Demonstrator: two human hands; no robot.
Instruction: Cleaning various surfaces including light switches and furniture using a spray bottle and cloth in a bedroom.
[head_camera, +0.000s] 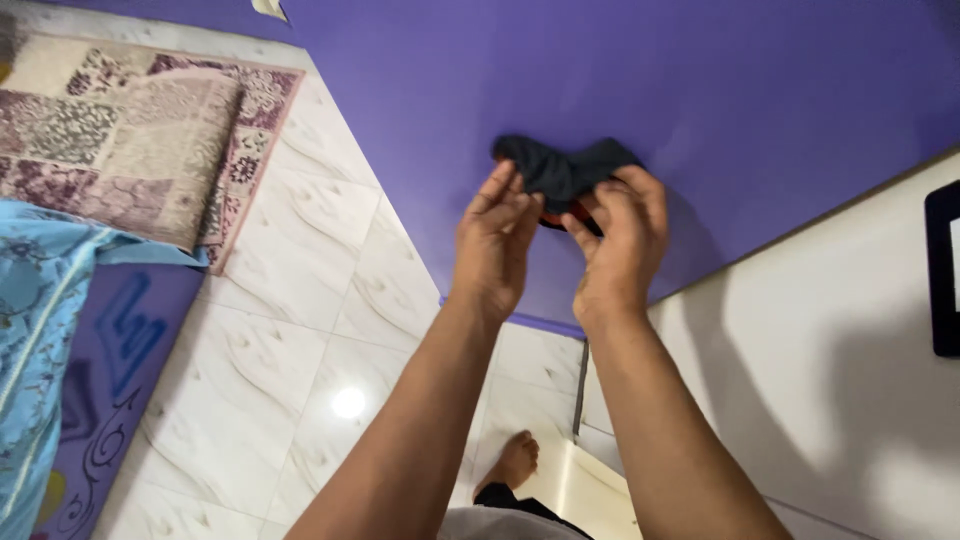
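A small dark navy cloth (563, 168) with a bit of red-orange showing under it is held up in front of a purple mat (720, 90). My left hand (496, 240) touches its left edge with the fingers stretched upward. My right hand (622, 238) pinches the cloth's lower right part between thumb and fingers. Both forearms reach up from the bottom of the view.
A patterned beige and maroon rug (130, 130) lies at the upper left on white marble floor tiles (300, 330). A light blue cloth (40, 330) and a purple printed mat (110, 360) sit at the left edge. A white wall (830, 350) is at right; my bare foot (515, 462) shows below.
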